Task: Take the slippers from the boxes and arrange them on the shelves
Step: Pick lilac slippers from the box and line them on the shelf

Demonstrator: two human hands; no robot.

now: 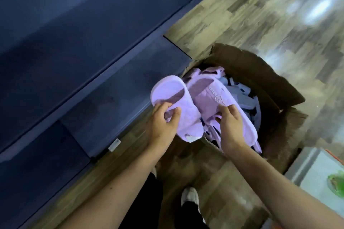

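1. Left hand (163,122): fingers and thumb are curled round the strap of the first lilac slipper (171,93), pinching it. The slipper is held clear of everything, sole side away from the camera, heel end pointing up-left.
2. Right hand (230,126): fingers are curled onto the strap area of the second lilac slipper (208,95), thumb on top. The grip looks closed on it, but the fingertips are partly hidden under the strap. There is raised lettering on the strap, too blurred to read.
3. The two held slippers sit side by side, edges touching or nearly so. I can't tell which.
4. Position: both slippers are over the near-left corner of the cardboard box (264,74). The first one overhangs the box edge toward the shelves.
5. The box is on the floor (260,5), flaps open. Inside is a loose pile of blue slippers (240,91) on the right side and other lilac slippers (214,70) toward the far-left corner.
6. Shelves (74,33): dark blue stepped tiers, left of the box and just beside it. A small white tag (114,144) sits on the front edge of the lowest tier.
7. Floor: wood-pattern planks with glare patches at the upper right.
8. Bottom centre: a white shoe (189,197) and a dark trouser leg, standing just short of the box.
9. Lower right: a pale carton (312,169) with a green patch on it, just beside the box.
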